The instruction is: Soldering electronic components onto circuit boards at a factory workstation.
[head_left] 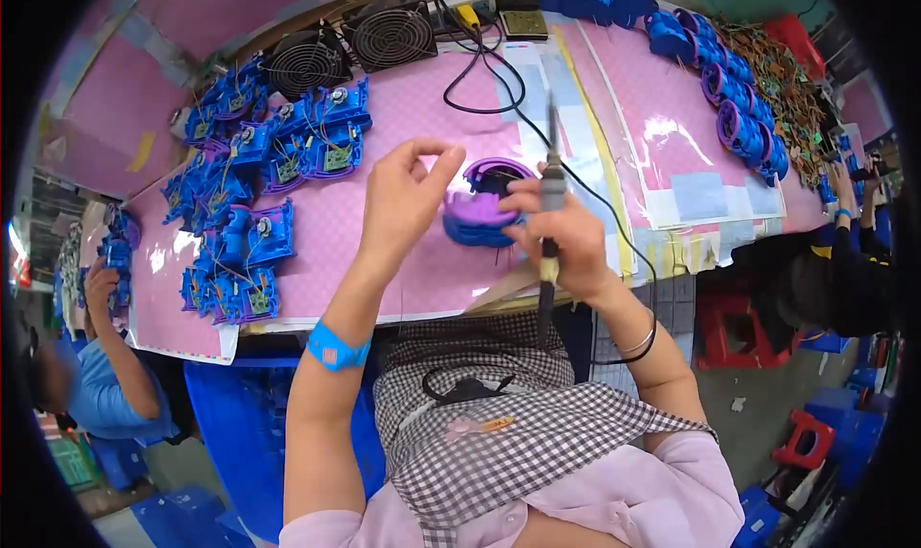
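Note:
My right hand (568, 236) is wrapped round a soldering iron (552, 188), whose dark tip points away toward the far side of the table. Some fingers of that hand also touch or overlap the rim of a round blue and purple plastic housing (477, 212), which sits on the pink table in front of me. To the left of the housing, my left hand (408, 195) is raised with thumb and forefinger brought together. Anything in that pinch is too small to make out. The inside of the housing looks dark, with a thin wire across it.
Blue housings with green circuit boards (259, 232) stand at the left. Two black fans (389, 35) and a black cable (484, 105) lie at the back. More blue and purple housings (739, 131) line the right, beside piled circuit boards (782, 93). Co-workers sit at both sides.

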The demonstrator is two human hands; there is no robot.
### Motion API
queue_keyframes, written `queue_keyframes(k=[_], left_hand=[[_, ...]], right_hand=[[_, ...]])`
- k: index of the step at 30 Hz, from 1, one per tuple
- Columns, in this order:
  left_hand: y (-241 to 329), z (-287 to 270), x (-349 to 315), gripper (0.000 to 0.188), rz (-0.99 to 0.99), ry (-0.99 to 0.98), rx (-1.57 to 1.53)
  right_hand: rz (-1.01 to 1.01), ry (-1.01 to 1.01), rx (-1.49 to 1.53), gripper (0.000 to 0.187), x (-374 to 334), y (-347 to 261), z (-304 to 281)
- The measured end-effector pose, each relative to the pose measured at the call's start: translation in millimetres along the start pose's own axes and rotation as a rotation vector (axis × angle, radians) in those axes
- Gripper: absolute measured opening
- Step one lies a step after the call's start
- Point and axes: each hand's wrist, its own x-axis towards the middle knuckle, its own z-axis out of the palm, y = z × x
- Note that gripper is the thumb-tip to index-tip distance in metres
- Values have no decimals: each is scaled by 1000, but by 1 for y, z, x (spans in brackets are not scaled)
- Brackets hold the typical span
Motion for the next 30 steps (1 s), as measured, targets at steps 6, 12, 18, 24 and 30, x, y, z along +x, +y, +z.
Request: queue_keyframes(k=[6,12,18,24,30], left_hand=[[-8,-5,-59,35,112,182,315],[-24,-13,-107,26,92,185,545],[-32,-23,-118,21,47,133,554],[-6,-7,-123,37,427,172,591],[-13,-25,-110,41,481,-45,888]], right_hand=[[11,65,76,35,-2,-25,6],[247,208,-183,31,0,4,-4],[190,360,-484,24,53,52,-17],[279,292,-309,23,35,64,-16],[323,238,-301,26,38,41,0]])
